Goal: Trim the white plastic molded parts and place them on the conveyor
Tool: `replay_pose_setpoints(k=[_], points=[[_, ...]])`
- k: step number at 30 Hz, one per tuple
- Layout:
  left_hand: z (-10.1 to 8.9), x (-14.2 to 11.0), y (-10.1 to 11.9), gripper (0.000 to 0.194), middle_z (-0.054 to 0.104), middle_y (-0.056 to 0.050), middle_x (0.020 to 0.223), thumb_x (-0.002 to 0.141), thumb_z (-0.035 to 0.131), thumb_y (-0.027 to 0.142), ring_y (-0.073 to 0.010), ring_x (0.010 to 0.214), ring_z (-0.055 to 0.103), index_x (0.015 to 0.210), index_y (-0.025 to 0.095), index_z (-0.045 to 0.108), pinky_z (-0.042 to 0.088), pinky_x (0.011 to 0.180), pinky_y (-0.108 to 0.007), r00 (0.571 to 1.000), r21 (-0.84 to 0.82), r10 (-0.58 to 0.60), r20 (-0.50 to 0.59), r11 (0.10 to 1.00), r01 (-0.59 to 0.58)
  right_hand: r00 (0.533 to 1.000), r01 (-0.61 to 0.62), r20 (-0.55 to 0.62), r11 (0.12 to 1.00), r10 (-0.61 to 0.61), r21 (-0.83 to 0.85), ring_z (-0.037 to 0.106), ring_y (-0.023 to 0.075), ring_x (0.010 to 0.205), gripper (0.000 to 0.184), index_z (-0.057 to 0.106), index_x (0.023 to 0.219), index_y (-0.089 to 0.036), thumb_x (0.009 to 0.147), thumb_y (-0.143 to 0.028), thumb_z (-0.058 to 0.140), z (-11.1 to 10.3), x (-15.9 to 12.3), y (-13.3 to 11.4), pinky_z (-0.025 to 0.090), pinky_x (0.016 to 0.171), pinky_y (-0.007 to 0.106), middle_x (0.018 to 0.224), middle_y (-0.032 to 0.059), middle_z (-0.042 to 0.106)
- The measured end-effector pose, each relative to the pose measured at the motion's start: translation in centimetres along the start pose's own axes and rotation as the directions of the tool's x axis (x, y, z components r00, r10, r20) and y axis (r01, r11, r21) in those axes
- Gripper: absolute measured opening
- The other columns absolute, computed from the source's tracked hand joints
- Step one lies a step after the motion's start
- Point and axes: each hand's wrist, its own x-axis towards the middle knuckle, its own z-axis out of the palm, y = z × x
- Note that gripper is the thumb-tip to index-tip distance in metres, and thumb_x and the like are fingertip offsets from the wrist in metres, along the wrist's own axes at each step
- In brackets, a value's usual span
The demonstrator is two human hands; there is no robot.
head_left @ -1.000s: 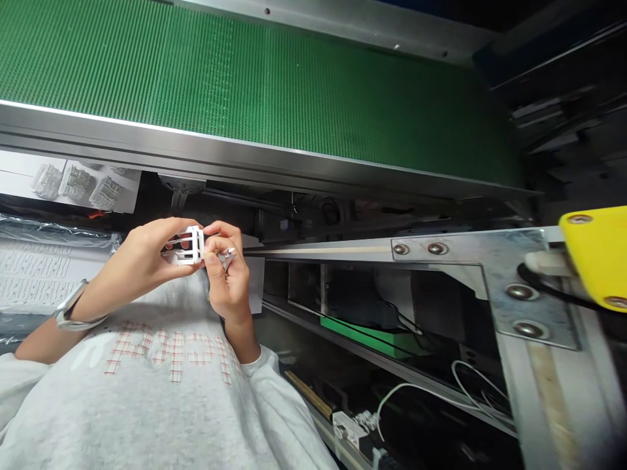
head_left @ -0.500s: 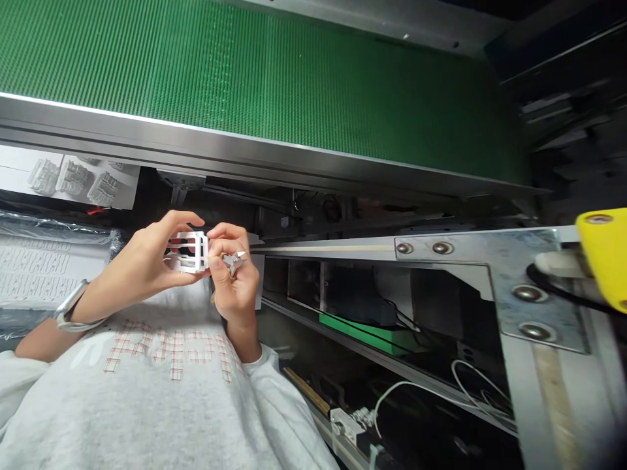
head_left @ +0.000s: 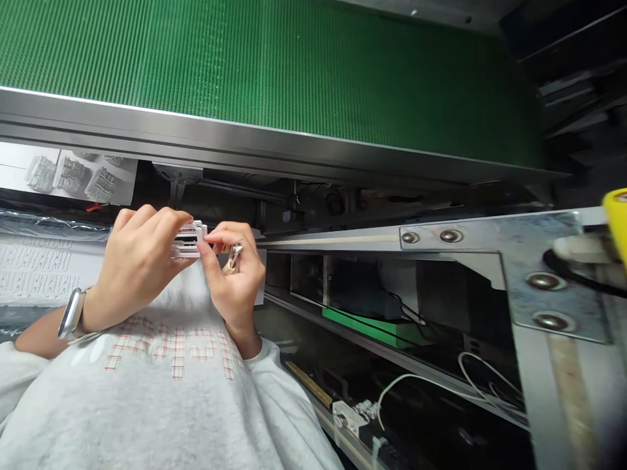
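Observation:
A small white plastic slotted frame (head_left: pixel 187 242) is held up in front of my chest. My left hand (head_left: pixel 142 261), a watch on its wrist, is closed around the frame's left end, with its back toward the camera. The thumb and fingers of my right hand (head_left: pixel 238 277) pinch at the frame's right end. Tucked in the right fingers is a small metal-tipped tool (head_left: pixel 232 258); its kind is too hidden to tell.
A green ribbed conveyor belt (head_left: pixel 274 72) with a metal edge runs across the top. Several clear bundled parts (head_left: pixel 71 173) lie on white sheets at left, above a wrapped stack of white parts (head_left: pixel 39 261). At right stands a bolted metal frame (head_left: pixel 529 274) beside a yellow object (head_left: pixel 616 225).
My left hand has turned over, from its thumb side to its back, tilting the white frame with it. The right hand stays close at the frame's end. The view has shifted slightly.

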Motion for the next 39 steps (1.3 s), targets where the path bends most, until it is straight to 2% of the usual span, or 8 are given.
replay_pose_setpoints(k=[3, 9, 16, 24, 27, 33, 36, 39], points=[[0.1, 0.0, 0.1, 0.019, 0.07, -0.005, 0.087, 0.099, 0.063, 0.032, -0.0258, 0.074, 0.059, 0.111, 0.019, 0.055, 0.038, 0.07, -0.039, 0.999, 0.007, -0.011, -0.042, 1.0, 0.012, 0.999, 0.016, -0.039, 0.999, -0.017, -0.036, 0.057, 0.011, 0.075, 0.007, 0.066, 0.088, -0.022, 0.091, -0.016, 0.069, 0.5, 0.0, 0.1, 0.049, 0.065, 0.027, 0.088, -0.0001, 0.062], [0.2, -0.2, 0.4, 0.016, 0.073, -0.008, 0.092, 0.1, 0.06, 0.03, -0.0269, 0.076, 0.061, 0.111, 0.018, 0.06, 0.037, 0.071, -0.04, 0.999, 0.025, -0.033, 0.015, 0.999, 0.032, 0.994, 0.063, -0.08, 0.992, -0.072, -0.108, 0.052, 0.0104, 0.068, 0.015, 0.06, 0.078, -0.021, 0.092, -0.017, 0.067, 0.9, -0.2, 0.6, 0.045, 0.059, 0.027, 0.076, -0.0032, 0.053], [1.0, -0.4, 0.2, 0.013, 0.069, -0.006, 0.086, 0.098, 0.056, 0.024, -0.0247, 0.075, 0.06, 0.11, 0.017, 0.058, 0.037, 0.068, -0.037, 0.999, -0.009, -0.029, 0.023, 1.0, 0.029, 0.972, 0.183, -0.099, 0.951, -0.213, -0.25, 0.054, 0.0113, 0.07, 0.017, 0.056, 0.08, -0.023, 0.09, -0.013, 0.066, 1.1, -0.6, 1.3, 0.046, 0.058, 0.026, 0.077, -0.0035, 0.05], [0.9, -0.4, 0.2, 0.015, 0.069, -0.005, 0.087, 0.095, 0.058, 0.025, -0.0231, 0.075, 0.063, 0.108, 0.019, 0.056, 0.04, 0.068, -0.035, 0.991, -0.134, -0.048, 0.126, 0.989, 0.065, 0.95, 0.294, -0.045, 0.935, -0.308, -0.198, 0.059, 0.0127, 0.074, 0.021, 0.057, 0.083, -0.024, 0.086, -0.006, 0.067, 0.1, -0.4, 1.8, 0.052, 0.065, 0.029, 0.079, -0.0033, 0.055], [0.8, -0.5, 0.2, 0.017, 0.071, -0.006, 0.088, 0.095, 0.06, 0.03, -0.0237, 0.076, 0.066, 0.108, 0.02, 0.057, 0.042, 0.068, -0.035, 0.981, -0.169, -0.078, 0.175, 0.98, 0.108, 0.957, 0.28, -0.031, 0.947, -0.288, -0.155, 0.059, 0.0135, 0.072, 0.02, 0.057, 0.082, -0.025, 0.086, -0.007, 0.065, -0.2, -0.3, 1.6, 0.051, 0.063, 0.03, 0.078, -0.003, 0.056], [0.6, -0.6, 0.1, 0.02, 0.072, -0.007, 0.089, 0.096, 0.062, 0.035, -0.0262, 0.078, 0.068, 0.108, 0.019, 0.059, 0.045, 0.069, -0.037, 0.98, -0.185, -0.105, 0.167, 0.973, 0.135, 0.977, 0.211, 0.022, 0.972, -0.21, -0.099, 0.062, 0.0146, 0.077, 0.013, 0.057, 0.09, -0.024, 0.089, -0.013, 0.063, -0.7, -0.5, 1.6, 0.05, 0.061, 0.029, 0.088, 0.0006, 0.063], [0.5, -0.6, 0.1, 0.02, 0.071, -0.008, 0.088, 0.097, 0.06, 0.035, -0.0263, 0.077, 0.067, 0.107, 0.018, 0.06, 0.044, 0.068, -0.037, 0.979, -0.205, -0.109, 0.17, 0.968, 0.144, 0.969, 0.243, 0.069, 0.962, -0.235, -0.129, 0.064, 0.0155, 0.081, 0.016, 0.06, 0.1, -0.025, 0.089, -0.015, 0.067, -0.7, -0.5, 1.8, 0.052, 0.062, 0.03, 0.091, 0.0014, 0.064], [0.6, -0.6, 0.0, 0.02, 0.071, -0.008, 0.09, 0.096, 0.062, 0.033, -0.0256, 0.077, 0.067, 0.108, 0.017, 0.06, 0.043, 0.068, -0.035, 0.978, -0.202, -0.126, 0.166, 0.967, 0.159, 0.961, 0.269, 0.113, 0.948, -0.253, -0.171, 0.065, 0.0153, 0.082, 0.015, 0.062, 0.098, -0.024, 0.09, -0.013, 0.067, -0.8, -0.3, 1.9, 0.053, 0.065, 0.03, 0.089, 0.0011, 0.064]])
